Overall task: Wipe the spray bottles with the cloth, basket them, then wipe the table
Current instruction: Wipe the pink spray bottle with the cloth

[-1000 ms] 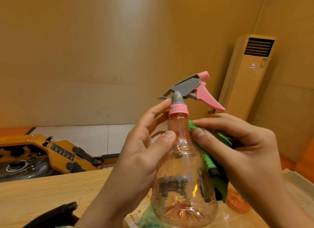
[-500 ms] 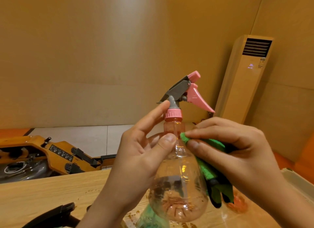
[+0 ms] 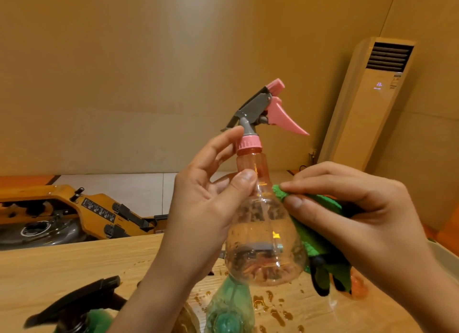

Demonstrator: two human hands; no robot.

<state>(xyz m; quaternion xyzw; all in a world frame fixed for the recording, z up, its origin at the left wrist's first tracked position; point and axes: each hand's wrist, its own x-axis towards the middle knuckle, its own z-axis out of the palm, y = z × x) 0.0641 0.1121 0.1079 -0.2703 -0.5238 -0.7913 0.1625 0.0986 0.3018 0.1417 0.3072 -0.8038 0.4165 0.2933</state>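
Observation:
A clear pinkish spray bottle with a grey and pink trigger head is held upright in the air above the wooden table. My left hand grips its neck and shoulder, thumb in front and forefinger at the pink collar. My right hand pinches a green cloth and presses it against the bottle's right shoulder. A green spray bottle stands on the table just below. Another green bottle with a black trigger sits at the lower left.
Brown liquid drops are scattered on the table near the bottles. A pale basket's rim shows at the right edge. An orange object lies behind the cloth. An air conditioner and a rowing machine stand beyond the table.
The bottle has turned so its trigger points more away from me. My right hand slid the cloth from the bottle's neck down onto its right shoulder.

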